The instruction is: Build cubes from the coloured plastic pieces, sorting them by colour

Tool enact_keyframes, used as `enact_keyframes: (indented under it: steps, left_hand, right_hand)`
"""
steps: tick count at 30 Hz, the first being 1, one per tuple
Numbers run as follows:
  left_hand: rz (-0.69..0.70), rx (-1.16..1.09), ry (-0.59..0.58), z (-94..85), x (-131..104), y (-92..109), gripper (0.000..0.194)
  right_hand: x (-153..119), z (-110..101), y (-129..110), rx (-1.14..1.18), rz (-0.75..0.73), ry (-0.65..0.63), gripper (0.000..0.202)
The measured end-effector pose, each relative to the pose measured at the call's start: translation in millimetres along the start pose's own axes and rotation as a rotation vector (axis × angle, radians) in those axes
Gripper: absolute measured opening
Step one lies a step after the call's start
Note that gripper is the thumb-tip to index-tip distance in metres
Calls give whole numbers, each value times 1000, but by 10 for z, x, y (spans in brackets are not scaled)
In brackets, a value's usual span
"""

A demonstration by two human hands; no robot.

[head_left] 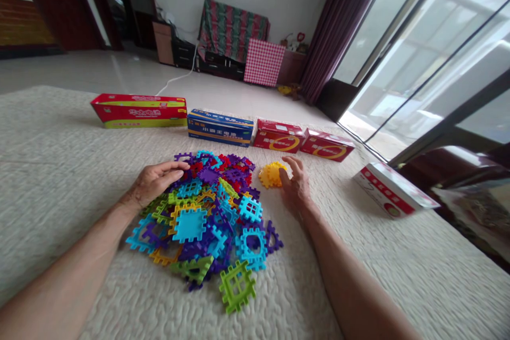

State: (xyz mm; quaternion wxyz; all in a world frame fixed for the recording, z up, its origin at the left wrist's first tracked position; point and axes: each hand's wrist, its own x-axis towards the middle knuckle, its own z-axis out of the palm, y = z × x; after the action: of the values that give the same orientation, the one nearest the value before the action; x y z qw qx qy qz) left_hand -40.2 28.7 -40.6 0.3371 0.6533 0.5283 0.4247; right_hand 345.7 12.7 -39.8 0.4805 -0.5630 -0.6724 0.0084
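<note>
A heap of notched plastic tiles in blue, purple, green, orange and red covers the middle of the quilted cloth. My left hand (159,181) is at the heap's upper left edge, thumb and fingers pressed near each other by the purple and red tiles; what they hold, if anything, is too small to make out. Right of the heap lies a yellow piece (272,175). My right hand (294,178) is beside it, thumb at its right edge and fingers apart. A light blue solid tile (190,224) and a green tile (238,286) lie toward the front.
Behind the heap stand a red and yellow box (139,111), a blue box (220,128) and two red boxes (278,136). A white and red box (392,191) sits at the right. A low cabinet and glass doors are farther back.
</note>
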Motion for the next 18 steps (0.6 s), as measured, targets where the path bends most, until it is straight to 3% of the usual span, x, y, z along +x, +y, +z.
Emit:
enact_keyframes:
  steps: [2,4,8,11,18]
  left_hand:
    - [1,6,5,3,-2,10,45]
    - [0,19,2,2,-5,16,46]
    - [11,57,-18,-12,-11,24,45]
    - [18,66,-26,-19,-10,20,45]
    - [-1,53,-30,-8,-12,16,45]
  right_hand:
    - [-2,-24,-79,-41,-126,-70,36]
    - [-2,-35,-157,-106,-213,-217,37]
    - [4,7,-268,-288,-239,-483,41]
    - [26,70,-287,-342,-233,-512,45]
    - [38,166,-200,-325,-207,-415,36]
